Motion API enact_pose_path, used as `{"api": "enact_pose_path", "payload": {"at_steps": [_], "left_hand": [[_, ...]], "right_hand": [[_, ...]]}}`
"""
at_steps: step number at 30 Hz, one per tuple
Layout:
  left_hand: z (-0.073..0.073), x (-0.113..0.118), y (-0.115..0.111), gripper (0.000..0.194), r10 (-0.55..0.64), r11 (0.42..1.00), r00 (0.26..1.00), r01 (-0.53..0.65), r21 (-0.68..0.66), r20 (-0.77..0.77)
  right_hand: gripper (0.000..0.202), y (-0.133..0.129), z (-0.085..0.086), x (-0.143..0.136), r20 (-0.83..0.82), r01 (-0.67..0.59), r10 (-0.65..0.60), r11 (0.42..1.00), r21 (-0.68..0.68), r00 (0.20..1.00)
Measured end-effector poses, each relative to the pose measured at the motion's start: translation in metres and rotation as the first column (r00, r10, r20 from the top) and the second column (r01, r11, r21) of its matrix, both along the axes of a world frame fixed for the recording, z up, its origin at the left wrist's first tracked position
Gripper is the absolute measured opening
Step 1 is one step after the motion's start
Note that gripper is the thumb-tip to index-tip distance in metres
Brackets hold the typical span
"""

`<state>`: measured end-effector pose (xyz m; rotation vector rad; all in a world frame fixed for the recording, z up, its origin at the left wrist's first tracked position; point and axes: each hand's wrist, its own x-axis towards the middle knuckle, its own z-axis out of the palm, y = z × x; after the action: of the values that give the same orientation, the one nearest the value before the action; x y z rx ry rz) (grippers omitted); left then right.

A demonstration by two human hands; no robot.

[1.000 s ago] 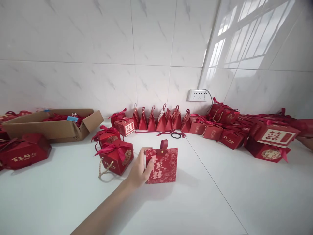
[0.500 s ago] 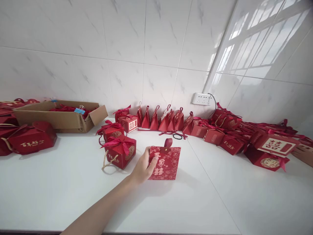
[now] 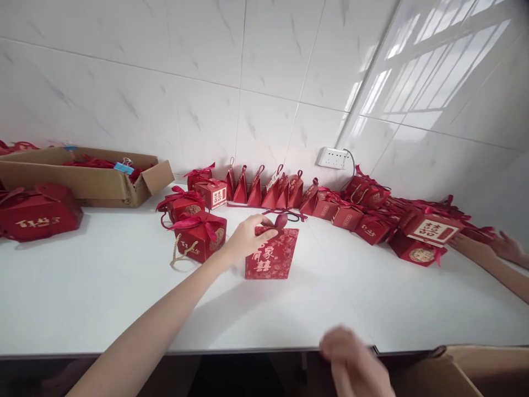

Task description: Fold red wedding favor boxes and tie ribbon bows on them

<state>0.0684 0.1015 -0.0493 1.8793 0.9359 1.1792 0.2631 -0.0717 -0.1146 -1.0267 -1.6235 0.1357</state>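
My left hand (image 3: 248, 238) is closed on the top left of a red gift bag (image 3: 275, 256), its fingers near the ribbon loop at the top. The bag stands upright on the white table (image 3: 144, 298), with pale lettering facing me. My right hand (image 3: 355, 361) is at the table's front edge, low in the view and smeared by motion; what its fingers do cannot be made out. To the left of the bag sits a red box with a bow and a rope handle (image 3: 200, 240).
Several small pointed red boxes (image 3: 254, 193) line the wall. Left is a cardboard carton (image 3: 74, 182) with red ribbons; right, a pile of red boxes (image 3: 419, 251). Another person's hands (image 3: 475, 251) reach in at the right. An open carton (image 3: 463, 369) stands below the front edge.
My left hand has moved from the bag's left side up to its top. My right hand and the other person's hands have come into view. The camera has tilted down.
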Motion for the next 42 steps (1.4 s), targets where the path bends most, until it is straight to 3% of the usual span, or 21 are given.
{"api": "enact_pose_path", "payload": {"at_steps": [4, 6, 9, 14, 20, 23, 25, 27, 29, 30, 32, 33, 35, 37, 39, 40, 42], "left_hand": [[-0.008, 0.004, 0.002, 0.020, 0.038, 0.999, 0.996, -0.035, -0.035, 0.077], [-0.015, 0.006, 0.004, 0.019, 0.057, 0.998, 0.992, -0.054, -0.022, 0.110], [-0.021, 0.008, 0.004, 0.020, 0.079, 0.997, 0.989, -0.080, -0.001, 0.122], [-0.022, 0.011, -0.003, 0.020, 0.074, 0.997, 0.985, -0.074, -0.009, 0.154], [-0.020, 0.014, -0.009, 0.018, 0.095, 0.995, 0.987, -0.100, 0.028, 0.132], [-0.022, 0.015, -0.012, 0.016, 0.230, 0.965, 0.967, -0.241, 0.103, 0.109], [-0.025, 0.014, -0.016, 0.012, 0.330, 0.913, 0.938, -0.346, 0.214, 0.106], [-0.031, 0.013, -0.020, 0.011, 0.311, 0.884, 0.947, -0.319, 0.341, 0.079], [-0.038, 0.011, -0.023, 0.028, 0.153, 0.888, 0.988, -0.146, 0.436, 0.018], [-0.041, 0.010, -0.024, 0.036, 0.063, 0.882, 0.998, -0.046, 0.468, -0.021], [-0.045, 0.009, -0.026, 0.043, -0.026, 0.846, 0.995, 0.075, 0.529, -0.099], [-0.046, 0.008, -0.026, 0.041, 0.000, 0.827, 0.992, 0.071, 0.558, -0.125], [-0.045, 0.007, -0.025, 0.034, 0.158, 0.782, 0.982, -0.059, 0.620, -0.105], [-0.040, 0.005, -0.023, 0.030, 0.324, 0.711, 0.946, -0.253, 0.656, 0.013], [-0.033, 0.003, -0.022, 0.034, 0.401, 0.672, 0.907, -0.385, 0.632, 0.126], [-0.030, 0.003, -0.021, 0.034, 0.394, 0.698, 0.908, -0.398, 0.595, 0.145], [-0.025, 0.002, -0.021, 0.028, 0.315, 0.823, 0.941, -0.336, 0.458, 0.124]], "right_hand": [[0.028, 0.096, 0.046, -0.001, 0.153, 0.026, -0.051, 0.987, 0.160, 0.987], [0.033, 0.140, 0.061, -0.010, 0.156, -0.116, 0.107, 0.992, 0.051, 0.982], [0.012, 0.173, 0.063, -0.024, -0.011, -0.251, 0.251, 0.963, -0.099, 0.968], [0.015, 0.166, 0.042, -0.029, -0.130, -0.230, 0.220, 0.971, -0.069, 0.967], [0.017, 0.157, 0.038, -0.029, -0.138, -0.176, 0.163, 0.981, -0.086, 0.977], [0.011, 0.154, 0.033, -0.033, -0.061, 0.055, -0.048, 0.991, 0.125, 0.997], [0.024, 0.150, 0.029, -0.036, 0.035, 0.100, -0.112, 0.964, 0.245, 0.993], [0.042, 0.145, 0.025, -0.038, 0.156, -0.027, -0.005, 0.978, 0.205, 0.988], [0.062, 0.142, 0.023, -0.040, 0.193, -0.186, 0.166, 0.978, 0.090, 0.967], [0.066, 0.141, 0.023, -0.041, 0.162, -0.233, 0.223, 0.971, 0.046, 0.961], [0.057, 0.142, 0.024, -0.040, 0.023, -0.239, 0.239, 0.971, -0.013, 0.971], [0.046, 0.143, 0.026, -0.038, -0.066, -0.222, 0.219, 0.974, -0.048, 0.974], [0.029, 0.145, 0.030, -0.034, -0.244, -0.231, 0.191, 0.961, -0.149, 0.951], [0.020, 0.146, 0.034, -0.029, -0.378, -0.336, 0.236, 0.914, -0.226, 0.895], [0.019, 0.146, 0.037, -0.027, -0.455, -0.441, 0.297, 0.863, -0.248, 0.839], [0.019, 0.145, 0.038, -0.026, -0.472, -0.473, 0.321, 0.846, -0.247, 0.821], [0.019, 0.144, 0.039, -0.027, -0.464, -0.506, 0.358, 0.827, -0.245, 0.810]]}}
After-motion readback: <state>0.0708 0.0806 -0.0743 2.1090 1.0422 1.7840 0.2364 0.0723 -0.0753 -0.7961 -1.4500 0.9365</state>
